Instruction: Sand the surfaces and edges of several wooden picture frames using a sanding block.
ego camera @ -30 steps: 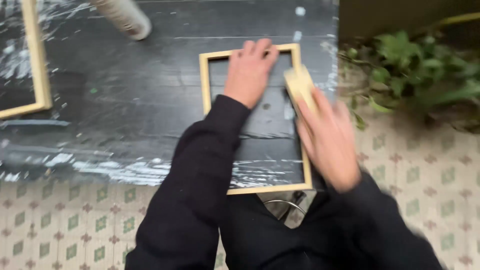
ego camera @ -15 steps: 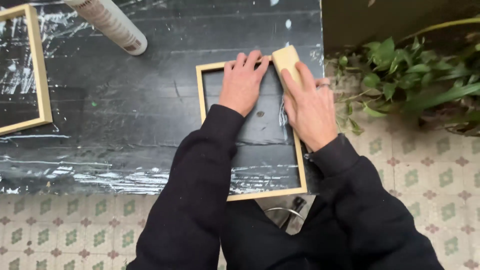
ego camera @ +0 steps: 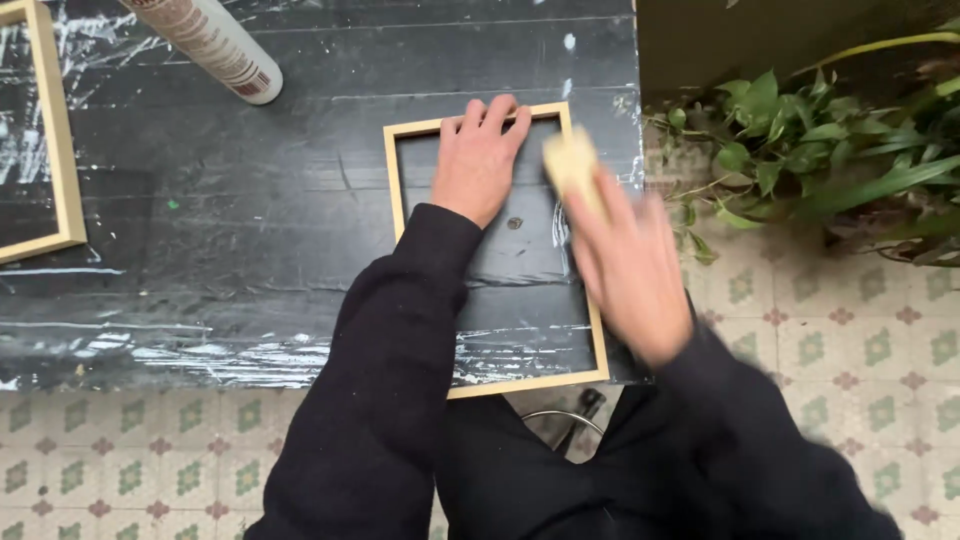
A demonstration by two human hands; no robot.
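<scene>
A light wooden frame point(ego camera: 395, 200) lies flat on a black paint-smeared table point(ego camera: 250, 220). My left hand point(ego camera: 480, 160) rests palm down inside the frame's top part, fingers reaching its upper rail. My right hand point(ego camera: 625, 265), blurred by motion, grips a small pale yellow block point(ego camera: 570, 165) and presses it against the frame's right rail. Both sleeves are black.
A white cylindrical tube point(ego camera: 215, 45) lies at the table's top left. A second wooden frame point(ego camera: 55, 150) sits at the left edge. Green leafy plants point(ego camera: 820, 150) stand to the right over a patterned tiled floor point(ego camera: 860, 340). A metal stool part point(ego camera: 565, 420) shows below.
My right hand slid the yellow block up to the frame's top right corner, then back down along the right rail. My left hand stayed on the frame.
</scene>
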